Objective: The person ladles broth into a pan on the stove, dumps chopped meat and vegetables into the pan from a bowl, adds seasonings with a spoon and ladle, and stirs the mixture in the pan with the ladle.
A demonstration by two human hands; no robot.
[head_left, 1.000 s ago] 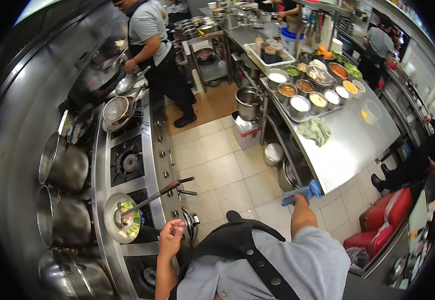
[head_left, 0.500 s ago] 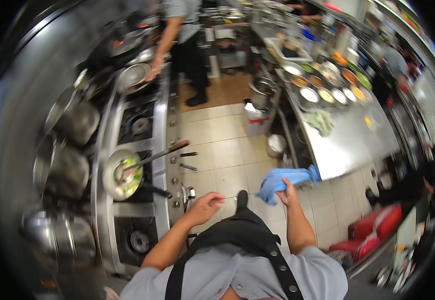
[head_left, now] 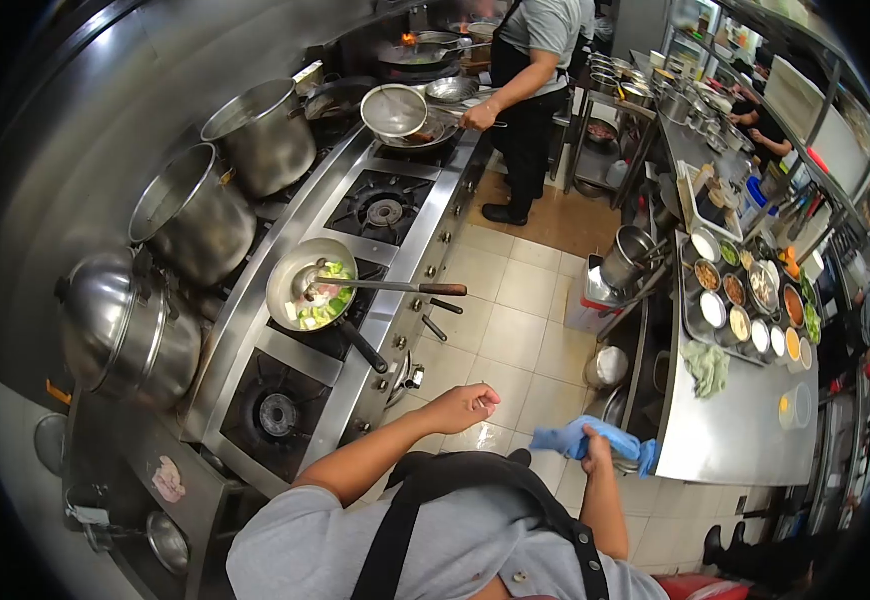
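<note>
My right hand (head_left: 598, 455) grips a blue cloth (head_left: 559, 438) that hangs bunched on both sides of the fist, close to the steel counter's corner. Held out over the floor beside the stove, my left hand (head_left: 463, 408) has its fingers curled in, and no object shows in it. The pan (head_left: 281, 283) nearest to that hand sits on a burner with green and white chopped food (head_left: 333, 292) in it. A ladle (head_left: 390, 286) rests in the pan, its wooden handle pointing right. The pan's black handle (head_left: 363, 346) reaches over the stove's front edge.
Large steel pots (head_left: 195, 225) line the wall behind the stove (head_left: 350, 240). Further up, another person (head_left: 540, 70) holds a strainer (head_left: 395, 110) over a pan. On the right, a steel counter (head_left: 735, 430) carries ingredient containers (head_left: 738, 325) and a green cloth (head_left: 705, 368).
My view has turned, so the stove and counter appear shifted and sharper. The blue cloth is more gathered in my right hand. The other person's strainer now shows clearly.
</note>
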